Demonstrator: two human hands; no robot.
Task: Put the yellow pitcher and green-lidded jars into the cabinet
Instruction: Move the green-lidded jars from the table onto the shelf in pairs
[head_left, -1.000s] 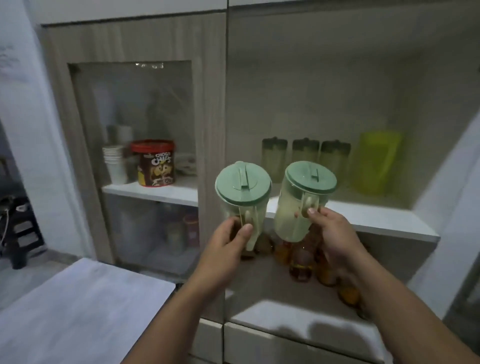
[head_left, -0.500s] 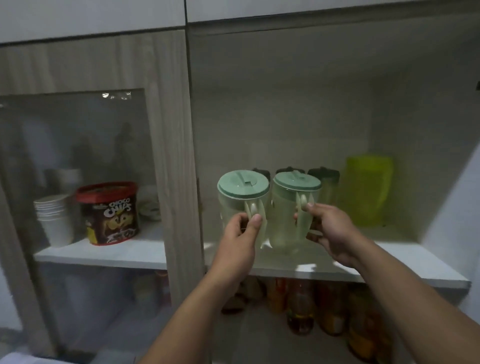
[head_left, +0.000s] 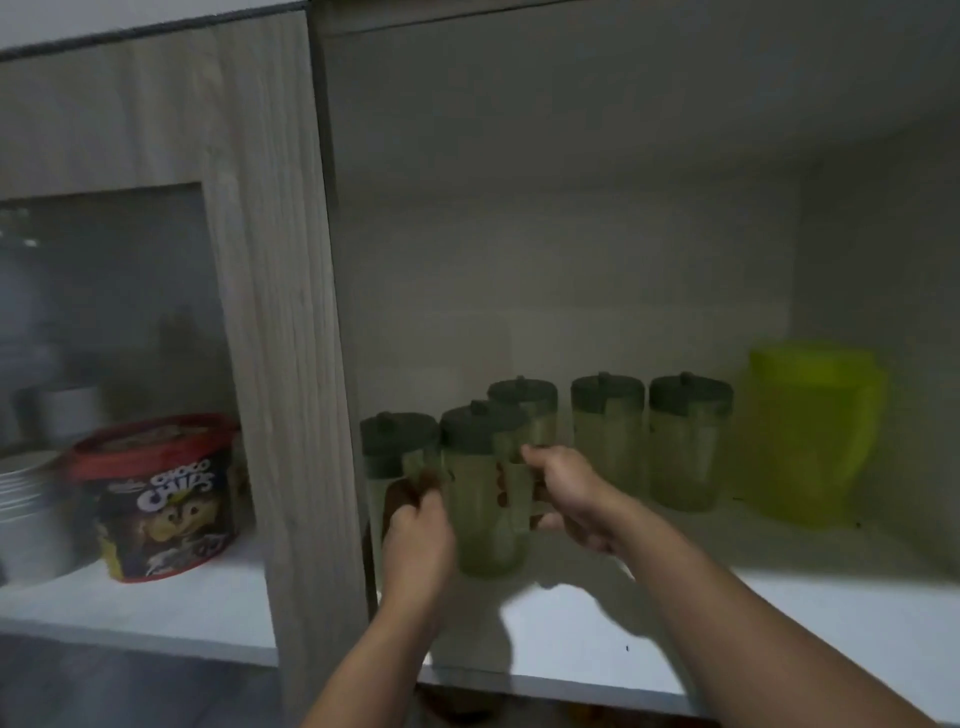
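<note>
Inside the open cabinet, my left hand (head_left: 415, 535) grips the handle of a green-lidded jar (head_left: 397, 452) at the shelf's left end. My right hand (head_left: 566, 493) grips the handle of a second green-lidded jar (head_left: 480, 499) beside it. Both jars are upright and low over the white shelf (head_left: 779, 597); whether they touch it is unclear. Three more green-lidded jars stand in a row behind: one (head_left: 524, 405), one (head_left: 608, 431) and one (head_left: 688, 436). The yellow pitcher (head_left: 810, 431) stands at the far right of the shelf.
A wooden door frame (head_left: 291, 338) with a glass pane stands just left of my left hand. Behind the glass sit a red-lidded Choco Chips tub (head_left: 161, 499) and stacked white cups (head_left: 26, 519). The cabinet's right wall (head_left: 883, 260) is close to the pitcher.
Both hands have carried their jars forward into the cabinet and lower, down to the shelf in front of the back row. The view has moved closer to the shelf.
</note>
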